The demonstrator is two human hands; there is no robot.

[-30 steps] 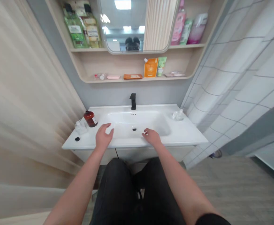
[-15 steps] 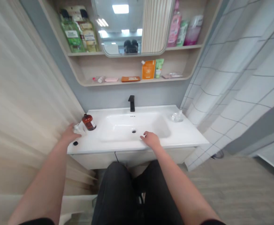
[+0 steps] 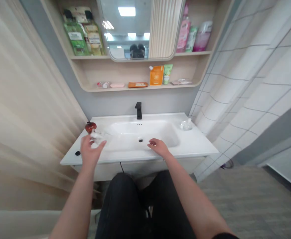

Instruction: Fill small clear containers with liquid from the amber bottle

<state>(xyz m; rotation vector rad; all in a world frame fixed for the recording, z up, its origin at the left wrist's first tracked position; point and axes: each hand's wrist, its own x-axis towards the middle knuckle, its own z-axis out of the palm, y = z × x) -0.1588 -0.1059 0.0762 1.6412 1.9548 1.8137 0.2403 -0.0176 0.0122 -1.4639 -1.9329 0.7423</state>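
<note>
My left hand (image 3: 92, 147) is closed on a white, partly see-through object (image 3: 98, 135), smeared by motion, its kind unclear. It is held above the left part of the white countertop (image 3: 105, 156). Just behind it stands an amber bottle (image 3: 90, 126) with a black top, its lower part hidden by the hand and the object. Over the front edge of the sink basin (image 3: 125, 139) hovers my right hand (image 3: 158, 147), fingers loosely bent and apart, with nothing seen in them.
A black faucet (image 3: 139, 111) rises behind the basin. At the right of the counter stands a clear pump bottle (image 3: 186, 124); a small round black piece (image 3: 77, 153) lies at the left front. Above, a shelf (image 3: 125, 89) holds several toiletries beneath a mirror (image 3: 128, 33).
My left hand has lifted the white object and carried it rightward, past the front of the amber bottle. My right hand has stayed nearly in place, its fingers slightly more bent.
</note>
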